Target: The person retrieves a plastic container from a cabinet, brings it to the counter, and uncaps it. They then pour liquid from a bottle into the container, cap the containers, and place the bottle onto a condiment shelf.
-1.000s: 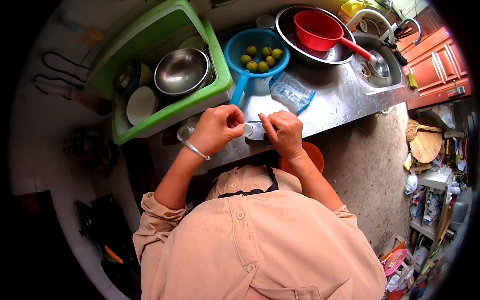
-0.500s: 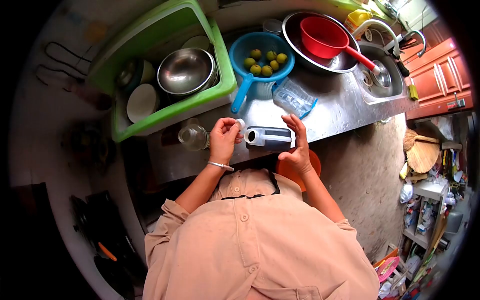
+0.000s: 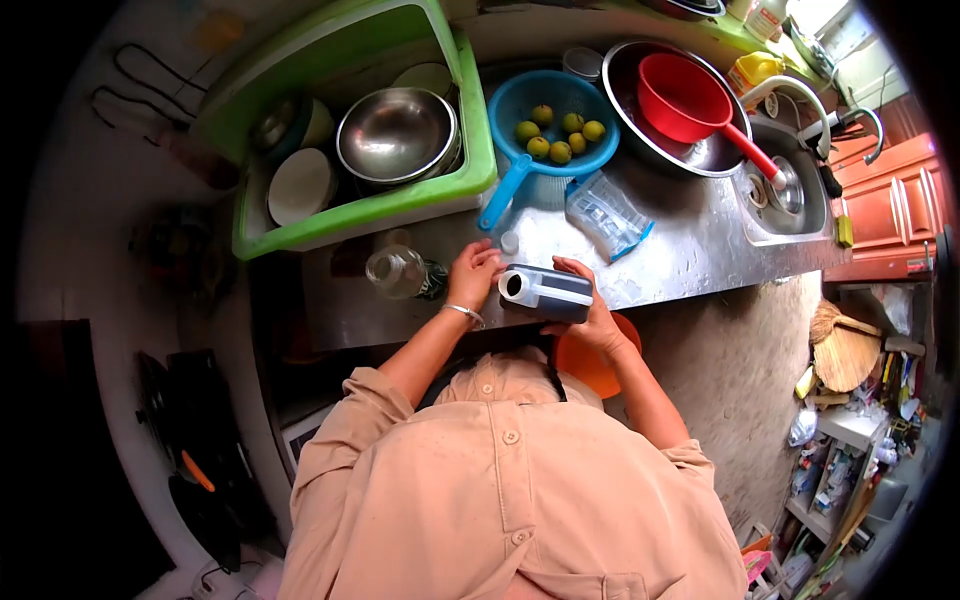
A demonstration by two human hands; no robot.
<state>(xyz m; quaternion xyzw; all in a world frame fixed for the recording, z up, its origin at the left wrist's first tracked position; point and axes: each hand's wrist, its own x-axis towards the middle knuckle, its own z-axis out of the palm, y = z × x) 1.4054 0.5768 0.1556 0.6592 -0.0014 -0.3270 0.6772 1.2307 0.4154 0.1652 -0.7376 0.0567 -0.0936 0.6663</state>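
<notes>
My right hand point(image 3: 592, 312) is wrapped round a jug of dark liquid point(image 3: 562, 292), its white mouth uncapped and facing left. The jug is tilted a little at the counter's front edge. My left hand point(image 3: 474, 274) is between the jug's mouth and a clear glass jar point(image 3: 396, 272), its fingers loosely stretched out with nothing seen in them. Just beyond those fingertips a small white cap point(image 3: 510, 242) lies on the steel counter point(image 3: 690, 240). The jar has an open top and a dark green label.
A blue colander point(image 3: 508, 100) with several yellow-green fruits stands behind, near a blue-and-clear plastic packet point(image 3: 608, 215). At left is a green bin point(image 3: 370, 215) of bowls. A red ladle point(image 3: 685, 97) rests in a steel basin point(image 3: 625, 130), left of the sink point(image 3: 815, 205).
My left hand has put the white cap down on the counter and drawn back from it. My right hand has closed round the jug, which now tilts slightly.
</notes>
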